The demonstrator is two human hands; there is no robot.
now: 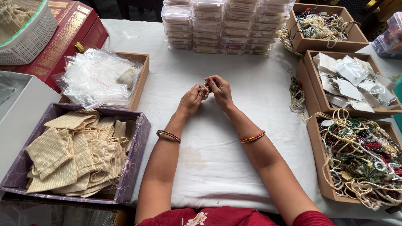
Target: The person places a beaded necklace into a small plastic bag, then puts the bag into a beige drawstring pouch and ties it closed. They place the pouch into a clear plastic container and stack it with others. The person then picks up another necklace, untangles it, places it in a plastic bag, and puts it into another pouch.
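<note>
Meeting above the white tablecloth [217,138], forearms angling inward. Left hand [191,100] and right hand [220,91] pinching, fingers narrow, one small beaded piece [204,89].

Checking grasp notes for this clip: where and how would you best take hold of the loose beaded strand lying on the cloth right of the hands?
The beaded strand lies in a limp heap on the white cloth, beside the cardboard trays. Probably best pinched at its bunched middle from straight above, since it lies flat and the tray wall blocks the right.
</note>
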